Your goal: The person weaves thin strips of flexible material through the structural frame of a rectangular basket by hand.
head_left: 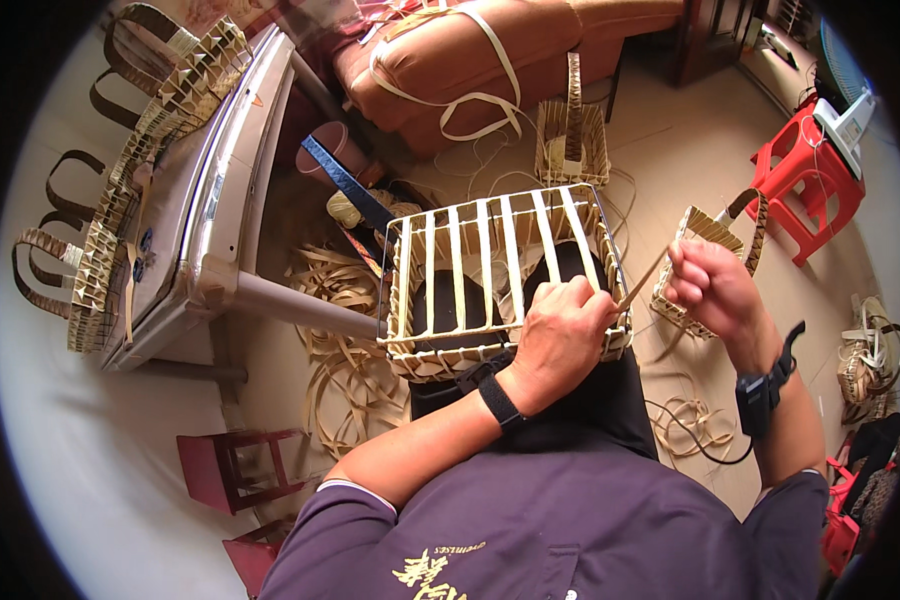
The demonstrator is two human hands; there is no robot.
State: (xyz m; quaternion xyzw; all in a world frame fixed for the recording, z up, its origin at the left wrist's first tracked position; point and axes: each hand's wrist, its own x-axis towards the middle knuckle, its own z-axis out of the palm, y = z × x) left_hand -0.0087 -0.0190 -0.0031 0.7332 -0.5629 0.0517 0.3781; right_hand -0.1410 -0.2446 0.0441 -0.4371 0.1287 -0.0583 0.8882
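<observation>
Left hand (562, 345) curled over slatted basket (485, 260), near right corner — fingertips hidden, can't tell their grip — right hand (718, 290) pinching narrow strip (646, 280), red stool (808, 165) far right

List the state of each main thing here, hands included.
Pale rectangular woven basket: gaps open between slats
Bare left hand: curled at basket's near right corner
Bare right hand: fingertips pinched together
Thin flat brown strip: straight, between both hands
Red plastic stool: upright
Tan flat strips: loose, tangled
</observation>
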